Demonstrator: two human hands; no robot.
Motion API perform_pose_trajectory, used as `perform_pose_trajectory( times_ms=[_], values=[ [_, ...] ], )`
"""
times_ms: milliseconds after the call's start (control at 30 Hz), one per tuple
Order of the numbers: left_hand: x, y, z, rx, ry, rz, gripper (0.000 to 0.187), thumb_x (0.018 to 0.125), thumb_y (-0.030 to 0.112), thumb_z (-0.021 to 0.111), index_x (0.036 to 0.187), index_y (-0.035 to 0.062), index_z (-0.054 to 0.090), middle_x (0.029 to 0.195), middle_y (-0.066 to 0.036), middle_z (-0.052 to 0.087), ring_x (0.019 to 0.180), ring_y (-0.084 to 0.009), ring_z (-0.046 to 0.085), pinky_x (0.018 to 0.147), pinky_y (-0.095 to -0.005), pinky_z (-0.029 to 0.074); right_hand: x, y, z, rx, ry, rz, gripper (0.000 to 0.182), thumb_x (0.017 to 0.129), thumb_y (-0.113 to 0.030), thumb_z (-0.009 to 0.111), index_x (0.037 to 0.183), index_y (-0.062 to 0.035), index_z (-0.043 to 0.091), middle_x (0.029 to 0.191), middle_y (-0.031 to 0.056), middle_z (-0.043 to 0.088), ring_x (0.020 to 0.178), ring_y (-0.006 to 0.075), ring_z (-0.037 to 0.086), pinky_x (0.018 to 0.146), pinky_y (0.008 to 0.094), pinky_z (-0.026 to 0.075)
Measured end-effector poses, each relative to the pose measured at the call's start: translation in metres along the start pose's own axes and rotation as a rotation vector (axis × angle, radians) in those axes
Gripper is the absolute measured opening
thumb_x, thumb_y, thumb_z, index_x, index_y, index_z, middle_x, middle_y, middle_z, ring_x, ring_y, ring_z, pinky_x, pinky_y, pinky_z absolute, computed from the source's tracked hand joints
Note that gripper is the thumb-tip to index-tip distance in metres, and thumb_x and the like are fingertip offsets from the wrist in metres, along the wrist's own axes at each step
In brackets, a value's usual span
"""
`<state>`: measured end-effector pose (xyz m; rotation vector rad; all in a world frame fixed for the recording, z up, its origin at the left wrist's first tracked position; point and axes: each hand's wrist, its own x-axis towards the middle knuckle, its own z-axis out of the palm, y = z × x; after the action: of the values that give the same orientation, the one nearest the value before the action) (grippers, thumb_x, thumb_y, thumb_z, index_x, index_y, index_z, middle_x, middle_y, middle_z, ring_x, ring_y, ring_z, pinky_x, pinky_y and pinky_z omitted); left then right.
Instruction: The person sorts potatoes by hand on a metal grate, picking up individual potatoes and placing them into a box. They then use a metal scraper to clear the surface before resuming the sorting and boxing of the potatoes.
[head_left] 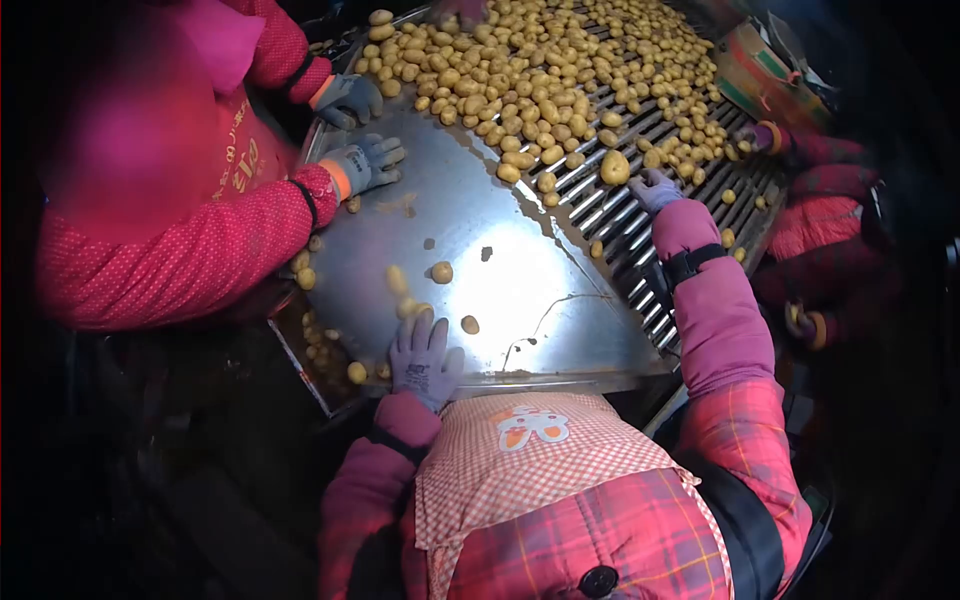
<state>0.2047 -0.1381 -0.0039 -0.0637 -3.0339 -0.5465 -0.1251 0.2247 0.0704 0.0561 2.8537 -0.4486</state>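
Observation:
My left hand (pixel 427 362), in a pale purple glove, lies with fingers spread at the near edge of a shiny metal sheet (pixel 400 235). Small potatoes (pixel 397 279) sit just beyond its fingertips, a few of them smeared by motion. My right hand (pixel 655 188), gloved alike, reaches out over the metal rollers (pixel 612 215). Its fingers are partly stretched out and apart, beside a large potato (pixel 614 167); I see nothing held in them. More potatoes (pixel 500 75) are heaped over the far part of the sheet and rollers.
To the left, a co-worker's grey-gloved hands (pixel 365 165) rest at the sheet's edge. Another person's hand (pixel 757 137) touches the rollers' right side. A cardboard box (pixel 755 75) stands at the far right. Potatoes lie in a container (pixel 322 350) below the sheet's left edge.

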Motion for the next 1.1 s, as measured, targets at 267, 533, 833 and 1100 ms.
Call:
perform_pose_trajectory(
  times_ms=[267, 533, 833, 1100],
  values=[
    [0.009, 0.004, 0.0, -0.004, -0.069, -0.148, 0.053, 0.08, 0.035, 0.059, 0.127, 0.0109, 0.053, 0.138, -0.015, 0.043, 0.124, -0.0373, 0.043, 0.1, -0.0504, 0.038, 0.112, 0.028, 0.098, -0.056, 0.35, -0.023, 0.081, 0.074, -0.052, 0.07, 0.139, -0.0126, 0.044, 0.129, 0.0222, 0.055, 0.121, 0.0381, 0.051, 0.101, 0.0462, 0.042],
    [0.005, 0.008, -0.004, 0.013, -0.095, -0.184, 0.056, 0.083, 0.035, 0.062, 0.133, 0.0106, 0.051, 0.145, -0.016, 0.036, 0.124, -0.0364, 0.044, 0.097, -0.048, 0.039, 0.054, -0.042, 0.09, 0.026, 0.16, -0.225, 0.063, 0.074, -0.043, 0.069, 0.127, -0.0109, 0.056, 0.121, 0.025, 0.058, 0.11, 0.0397, 0.058, 0.097, 0.0445, 0.046],
    [0.023, 0.01, -0.01, -1.123, 0.16, -0.546, 0.057, 0.085, 0.03, 0.064, 0.134, 0.0055, 0.047, 0.121, -0.013, 0.057, 0.105, -0.0274, 0.058, 0.092, -0.0398, 0.045, -0.137, -0.163, 0.057, 1.238, -0.767, -0.314, 0.056, 0.096, -0.035, 0.054, 0.14, -0.0017, 0.041, 0.114, 0.01, 0.056, 0.098, 0.02, 0.059, 0.085, 0.0306, 0.049],
    [-0.004, -0.012, -0.087, -2.418, 0.004, -0.707, 0.053, 0.095, 0.055, 0.04, 0.125, 0.0124, 0.05, 0.12, -0.016, 0.059, 0.109, -0.0364, 0.059, 0.08, -0.0498, 0.053, -0.205, -0.15, 0.148, 0.816, -0.432, -0.156, 0.052, 0.093, -0.04, 0.056, 0.129, -0.0015, 0.054, 0.105, 0.0087, 0.065, 0.093, 0.017, 0.063, 0.078, 0.0293, 0.052]
  ],
)
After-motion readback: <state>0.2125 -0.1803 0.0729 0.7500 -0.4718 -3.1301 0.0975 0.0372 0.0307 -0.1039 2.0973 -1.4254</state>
